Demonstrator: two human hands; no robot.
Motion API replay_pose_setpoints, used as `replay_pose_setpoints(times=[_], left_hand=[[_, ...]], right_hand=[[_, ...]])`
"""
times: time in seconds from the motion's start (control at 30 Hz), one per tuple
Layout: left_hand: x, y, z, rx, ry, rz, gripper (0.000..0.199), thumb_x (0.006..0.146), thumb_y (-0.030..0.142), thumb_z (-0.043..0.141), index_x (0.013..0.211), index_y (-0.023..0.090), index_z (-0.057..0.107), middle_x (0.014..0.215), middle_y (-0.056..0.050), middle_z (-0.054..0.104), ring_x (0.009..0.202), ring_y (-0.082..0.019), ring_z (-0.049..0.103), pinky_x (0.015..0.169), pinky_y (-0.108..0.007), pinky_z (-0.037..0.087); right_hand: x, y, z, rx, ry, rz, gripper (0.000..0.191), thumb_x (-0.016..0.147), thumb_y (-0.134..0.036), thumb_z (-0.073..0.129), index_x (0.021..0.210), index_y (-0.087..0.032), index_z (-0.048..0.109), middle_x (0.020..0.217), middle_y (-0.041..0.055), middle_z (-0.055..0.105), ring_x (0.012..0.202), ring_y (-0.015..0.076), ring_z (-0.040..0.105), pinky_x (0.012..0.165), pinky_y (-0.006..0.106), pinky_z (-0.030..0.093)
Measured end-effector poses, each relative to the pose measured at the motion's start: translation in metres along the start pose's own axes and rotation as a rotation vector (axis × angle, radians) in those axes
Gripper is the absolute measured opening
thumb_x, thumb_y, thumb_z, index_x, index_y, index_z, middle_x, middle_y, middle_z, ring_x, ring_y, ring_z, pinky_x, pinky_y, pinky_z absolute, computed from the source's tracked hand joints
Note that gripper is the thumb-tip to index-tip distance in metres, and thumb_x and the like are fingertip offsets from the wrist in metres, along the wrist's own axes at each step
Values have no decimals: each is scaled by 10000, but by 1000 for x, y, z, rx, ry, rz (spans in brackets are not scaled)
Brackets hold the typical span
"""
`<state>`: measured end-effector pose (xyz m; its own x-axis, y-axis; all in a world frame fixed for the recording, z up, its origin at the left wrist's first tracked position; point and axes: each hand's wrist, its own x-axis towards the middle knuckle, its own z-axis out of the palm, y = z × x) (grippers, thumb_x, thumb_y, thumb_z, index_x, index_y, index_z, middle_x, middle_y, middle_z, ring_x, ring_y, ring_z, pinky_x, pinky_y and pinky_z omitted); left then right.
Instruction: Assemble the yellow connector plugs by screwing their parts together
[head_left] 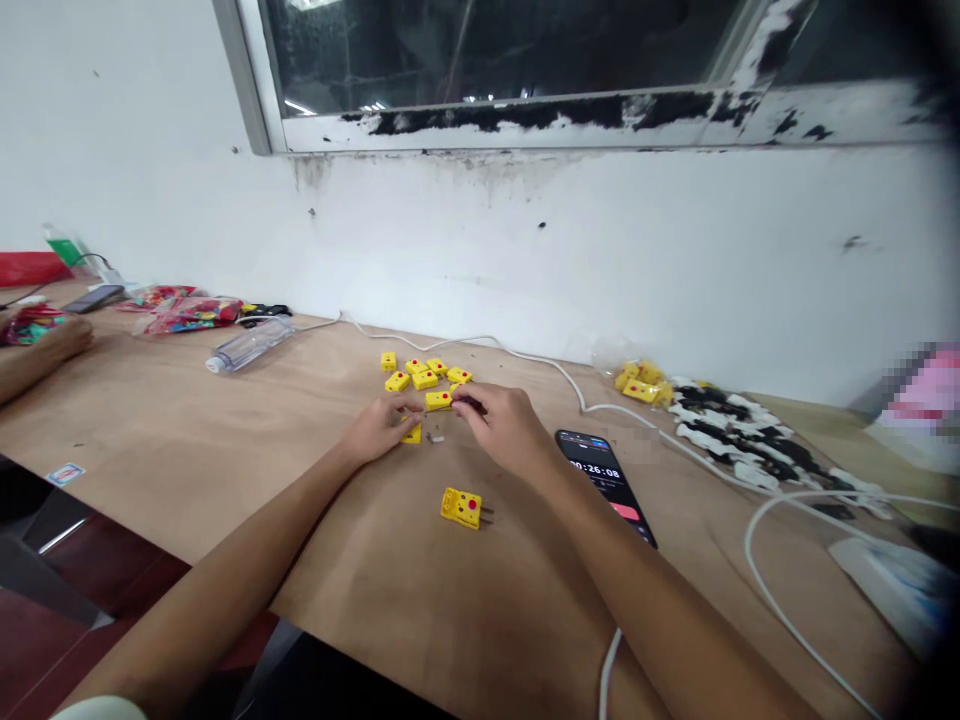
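Seen from the head camera, the left hand [382, 428] and right hand [504, 425] meet over the counter [360, 560], both curled inward. The left fingertips [417, 406] reach a yellow plug [439, 400] between the hands, while the right fingers [480, 398] pinch a thin dark tool [469, 402] at that plug's far end. A second yellow plug [411, 433] lies just under the left hand, with small metal bits [434, 437] just beside it. More yellow plugs [424, 376] lie just beyond the hands, and a pronged one [460, 508] lies nearer the person, apart from them. Right of the right hand lies a phone [606, 480] showing a timer, and farther right a heap of black-and-white parts [731, 430]. At far left, another person's hand [64, 338] rests on the counter, well apart, beyond a clear bottle [250, 345].
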<state>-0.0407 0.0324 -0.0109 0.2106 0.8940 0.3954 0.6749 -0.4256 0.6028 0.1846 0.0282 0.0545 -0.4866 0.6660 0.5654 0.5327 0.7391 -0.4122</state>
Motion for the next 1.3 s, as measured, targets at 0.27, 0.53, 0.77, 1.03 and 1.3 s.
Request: replay_pose_setpoints(times=[0.27, 0.53, 0.77, 1.03, 1.3], left_hand=[[1, 2, 1, -39, 36, 20, 244, 918, 348, 577, 988, 178, 738, 1045, -60, 758, 976, -229, 681, 890, -352, 529], [0, 0, -2, 69, 46, 221, 184, 940, 281, 580, 936, 190, 740, 999, -72, 752, 981, -232, 676, 916, -378, 495], [-1, 10, -1, 139, 69, 404, 172, 963, 265, 582, 928, 191, 733, 970, -71, 757, 952, -231, 682, 882, -389, 499], [-4, 18, 1, 47, 62, 305, 396, 888, 450, 677, 1190, 194, 687, 1257, -129, 655, 1206, -300, 588, 1076, -481, 440], [-12, 37, -6, -68, -317, 457, 214, 922, 271, 573, 1086, 189, 682, 1076, -85, 692, 1016, -229, 640, 936, -387, 502]], right_hand=[[0, -10, -6, 48, -4, 13, 159, 908, -114, 579, 945, -160, 727, 917, 70, 778, 760, 160, 680, 701, 278, 458], [-1, -13, -7, 96, -47, -5, 192, 914, -137, 575, 1048, -173, 708, 993, 70, 773, 843, 172, 702, 756, 295, 502], [0, -21, -16, 102, -47, -36, 179, 931, -174, 552, 1063, -180, 673, 1006, 70, 766, 861, 179, 714, 779, 301, 528], [2, -19, -37, 106, -35, -5, 214, 897, -194, 592, 1093, -189, 675, 957, 69, 767, 837, 194, 706, 786, 334, 524], [-1, -28, -77, 197, -242, 43, 133, 865, -272, 656, 901, -162, 721, 777, 39, 724, 701, 156, 649, 685, 304, 475]])
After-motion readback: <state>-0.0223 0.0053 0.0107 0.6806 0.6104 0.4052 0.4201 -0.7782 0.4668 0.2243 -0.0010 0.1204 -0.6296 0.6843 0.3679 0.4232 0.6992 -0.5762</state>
